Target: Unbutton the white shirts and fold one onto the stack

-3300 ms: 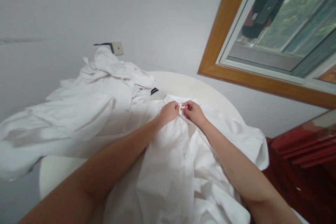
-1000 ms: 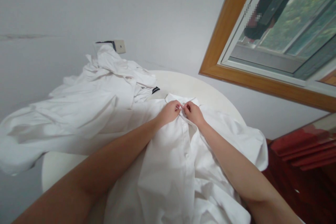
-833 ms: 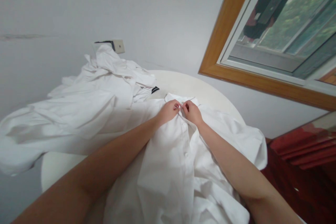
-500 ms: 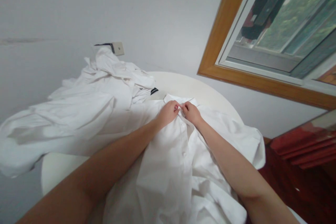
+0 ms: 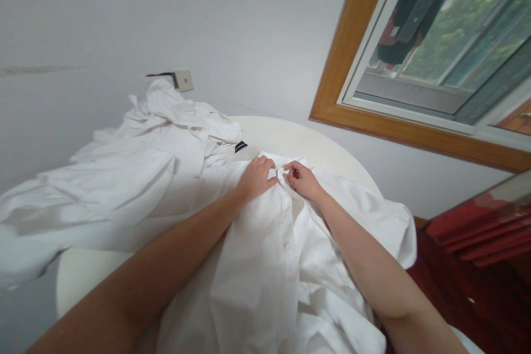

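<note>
A white button-up shirt (image 5: pixel 257 265) lies front up, with its collar toward the wall and a line of small buttons down its middle. My left hand (image 5: pixel 256 178) rests on the cloth just below the collar. Its thumb and fingers are apart, with a gap between them. Close beside it, my right hand (image 5: pixel 302 178) has its fingers curled in a pinch at the edge of the shirt's front opening, near the top. The fingertips of both hands are a short way apart. Whatever small part lies between the right fingertips is too small to make out.
A heap of white garments (image 5: pixel 136 160) lies to the left on the round white table (image 5: pixel 286 133). A striped dark piece (image 5: pixel 240 146) pokes out beside it. Behind are a wall socket (image 5: pixel 183 81) and a wood-framed window (image 5: pixel 332 108). A red curtain (image 5: pixel 477 232) hangs at the right.
My hands have drawn slightly apart at the shirt's top. The left hand has gone from a pinch to spread fingers and shifted left. The view has tilted a little.
</note>
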`<control>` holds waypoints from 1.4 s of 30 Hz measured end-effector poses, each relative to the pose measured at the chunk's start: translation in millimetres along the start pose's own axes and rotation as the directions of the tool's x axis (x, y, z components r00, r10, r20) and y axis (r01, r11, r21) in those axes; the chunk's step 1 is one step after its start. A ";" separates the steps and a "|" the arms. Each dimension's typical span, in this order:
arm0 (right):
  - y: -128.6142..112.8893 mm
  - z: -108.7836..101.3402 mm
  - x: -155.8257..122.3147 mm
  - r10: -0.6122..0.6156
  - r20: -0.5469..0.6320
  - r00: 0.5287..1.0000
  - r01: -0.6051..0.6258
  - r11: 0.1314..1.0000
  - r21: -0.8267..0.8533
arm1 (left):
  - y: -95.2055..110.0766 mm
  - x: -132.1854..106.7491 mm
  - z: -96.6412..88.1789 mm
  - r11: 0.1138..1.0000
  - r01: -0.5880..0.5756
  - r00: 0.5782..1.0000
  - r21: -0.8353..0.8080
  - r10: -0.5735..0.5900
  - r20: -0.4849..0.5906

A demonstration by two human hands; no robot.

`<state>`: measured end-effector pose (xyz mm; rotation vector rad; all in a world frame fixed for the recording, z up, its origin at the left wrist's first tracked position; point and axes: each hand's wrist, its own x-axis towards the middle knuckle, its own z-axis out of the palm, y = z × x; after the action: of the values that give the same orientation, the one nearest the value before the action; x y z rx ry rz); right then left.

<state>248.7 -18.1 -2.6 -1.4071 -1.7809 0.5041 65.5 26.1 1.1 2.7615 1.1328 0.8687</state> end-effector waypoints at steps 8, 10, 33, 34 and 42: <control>3.0 -1.7 1.0 -0.010 0.047 0.999 0.011 1.000 -0.015 | 0.8 7.2 4.9 0.992 -0.073 0.991 0.104 0.060 0.117; 2.8 -1.3 1.0 -0.014 0.050 0.999 0.016 0.999 -0.033 | -1.4 6.9 6.4 0.995 -0.055 0.995 0.079 0.048 0.083; -7.5 -25.0 -0.4 -0.092 0.441 0.893 0.138 0.988 -0.073 | 2.4 -1.7 2.0 0.997 0.067 0.998 -0.025 -0.067 0.017; -7.6 -24.6 -1.1 -0.099 0.419 0.903 0.166 0.978 -0.127 | 3.2 -2.5 2.6 0.997 0.075 0.997 -0.002 -0.075 0.010; 4.1 -25.2 -4.4 -0.148 0.302 0.942 0.215 0.955 -0.202 | 0.5 0.3 11.5 0.996 0.048 0.999 0.076 -0.047 -0.026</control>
<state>271.2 -25.0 8.2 -1.3568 -2.2417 0.4251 71.8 28.0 -8.3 2.7788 1.2565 0.8745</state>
